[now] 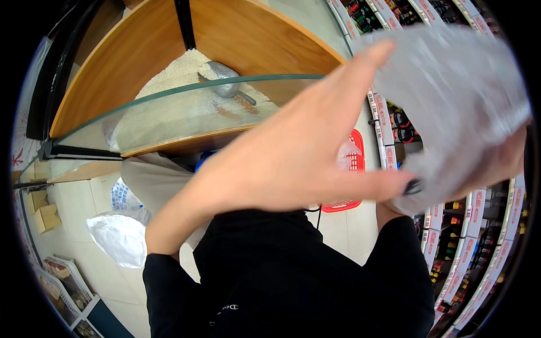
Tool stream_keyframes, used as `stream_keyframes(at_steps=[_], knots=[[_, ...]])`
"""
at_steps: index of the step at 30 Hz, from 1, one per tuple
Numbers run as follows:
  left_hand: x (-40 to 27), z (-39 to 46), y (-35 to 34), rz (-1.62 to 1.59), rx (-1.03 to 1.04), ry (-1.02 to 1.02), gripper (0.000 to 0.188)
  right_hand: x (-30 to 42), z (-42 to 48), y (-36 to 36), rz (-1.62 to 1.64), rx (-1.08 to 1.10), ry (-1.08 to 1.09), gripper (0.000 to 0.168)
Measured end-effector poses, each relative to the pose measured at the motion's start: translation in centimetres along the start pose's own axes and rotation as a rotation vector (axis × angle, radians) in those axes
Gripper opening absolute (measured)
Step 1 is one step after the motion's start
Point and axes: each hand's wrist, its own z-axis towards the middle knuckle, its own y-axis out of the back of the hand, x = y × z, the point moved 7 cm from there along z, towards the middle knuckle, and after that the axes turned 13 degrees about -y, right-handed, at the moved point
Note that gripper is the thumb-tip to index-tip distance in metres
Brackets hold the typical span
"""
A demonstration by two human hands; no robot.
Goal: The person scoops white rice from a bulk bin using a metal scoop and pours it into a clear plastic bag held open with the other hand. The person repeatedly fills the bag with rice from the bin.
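A thin translucent plastic bag [439,84] is spread out at the upper right, blurred by motion. My left hand [287,156] reaches across the middle, its thumb and fingers wide apart at the bag's near edge; whether it pinches the film is unclear. Behind and partly inside the bag is my right hand [494,162], mostly hidden by the plastic. Beyond my left arm stands a wooden bin with a glass front panel [169,114], holding white rice [169,84]. A metal scoop [224,78] lies on the grain.
A red plastic basket [357,156] with clear plastic inside stands on the floor beyond my left hand. Shelves of bottles [452,249] curve along the right. At the left are a silvery bag [118,238], cardboard boxes [44,215] and white mesh trays [67,283].
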Motion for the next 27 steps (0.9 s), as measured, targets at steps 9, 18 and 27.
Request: stream_keyframes(at_steps=[9,18,27], knots=[[-1.5,0.9,7.3,-0.123,-0.218,-0.194,0.054,3.6,1.2,-15.6,0.541,0.358,0.283,0.032],[-6.6,-0.1,19.6,-0.220,-0.530,-0.203,0.048,3.9,2.8,-19.0,0.549,0.418,0.157,0.040],[-3.9,-2.2,17.2,0.176,0.215,0.351,0.081,-2.5,2.2,-25.0,0.385,0.517,-0.043,0.018]])
